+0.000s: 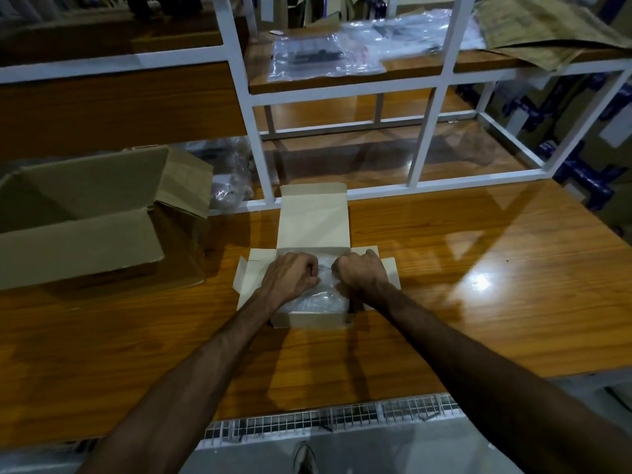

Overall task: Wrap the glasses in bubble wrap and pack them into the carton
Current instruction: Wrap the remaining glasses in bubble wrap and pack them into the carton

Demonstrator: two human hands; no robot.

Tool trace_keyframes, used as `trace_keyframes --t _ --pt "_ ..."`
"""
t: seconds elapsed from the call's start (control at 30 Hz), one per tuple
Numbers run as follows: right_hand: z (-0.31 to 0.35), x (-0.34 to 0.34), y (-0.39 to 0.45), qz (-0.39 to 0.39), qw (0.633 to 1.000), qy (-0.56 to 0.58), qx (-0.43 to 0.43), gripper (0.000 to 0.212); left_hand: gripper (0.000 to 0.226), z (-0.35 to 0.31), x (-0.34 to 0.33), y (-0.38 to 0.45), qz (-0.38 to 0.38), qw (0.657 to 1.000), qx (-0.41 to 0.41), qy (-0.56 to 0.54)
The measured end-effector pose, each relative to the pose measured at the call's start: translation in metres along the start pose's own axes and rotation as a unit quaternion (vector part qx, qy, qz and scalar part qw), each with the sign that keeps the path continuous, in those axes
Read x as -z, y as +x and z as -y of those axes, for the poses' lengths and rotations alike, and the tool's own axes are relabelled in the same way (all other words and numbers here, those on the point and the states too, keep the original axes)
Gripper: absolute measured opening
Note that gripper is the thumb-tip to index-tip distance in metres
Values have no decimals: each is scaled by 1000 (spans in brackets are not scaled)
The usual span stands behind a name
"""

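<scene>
A wire mesh panel [342,419] runs along the near edge of the wooden table [478,302]. On the table sits a small white carton [313,318], its lid flap standing up at the far side and its side flaps spread flat. Inside lies the bubble wrap bundle [316,297], long axis seemingly left to right; the glasses cannot be made out. The left hand [292,277] and right hand [360,273] both curl their fingers into the wrap. To the left stands an open brown cardboard box [85,241]. Beyond rises a white shelf frame [424,148] holding plastic bags [325,56].
</scene>
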State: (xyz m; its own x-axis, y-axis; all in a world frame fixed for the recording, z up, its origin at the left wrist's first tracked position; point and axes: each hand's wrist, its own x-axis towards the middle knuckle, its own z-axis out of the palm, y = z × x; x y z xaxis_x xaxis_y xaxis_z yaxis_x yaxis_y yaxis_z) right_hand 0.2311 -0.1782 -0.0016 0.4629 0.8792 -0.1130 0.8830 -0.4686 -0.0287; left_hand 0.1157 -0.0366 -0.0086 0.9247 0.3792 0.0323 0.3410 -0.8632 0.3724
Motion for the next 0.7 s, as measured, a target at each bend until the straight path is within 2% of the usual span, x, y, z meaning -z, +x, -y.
trace_keyframes --t 0.1,0.2,0.33,0.43,0.5,0.57,0.7 --pt "-3 -11 -8 -42 998 56 0 20 2 4 -3 -1 3 1000 -12 2" --pt "-6 -13 -14 -72 992 97 37 38 13 7 -6 -8 7 999 -32 2" --pt "-10 -5 -12 -22 994 94 51 37 23 20 -5 -19 -5 996 -88 11" --pt "-13 1 -7 28 995 82 46 39 30 29 -4 -30 -22 991 -108 76" --pt "-14 3 -2 46 996 70 43 43 26 32 -4 -37 -47 991 -99 80" --pt "-13 6 1 53 996 56 41 43 21 33 -4 -43 -75 993 -77 39" --pt "-11 9 5 53 997 21 48 40 20 28 -1 -43 -69 997 -46 10"
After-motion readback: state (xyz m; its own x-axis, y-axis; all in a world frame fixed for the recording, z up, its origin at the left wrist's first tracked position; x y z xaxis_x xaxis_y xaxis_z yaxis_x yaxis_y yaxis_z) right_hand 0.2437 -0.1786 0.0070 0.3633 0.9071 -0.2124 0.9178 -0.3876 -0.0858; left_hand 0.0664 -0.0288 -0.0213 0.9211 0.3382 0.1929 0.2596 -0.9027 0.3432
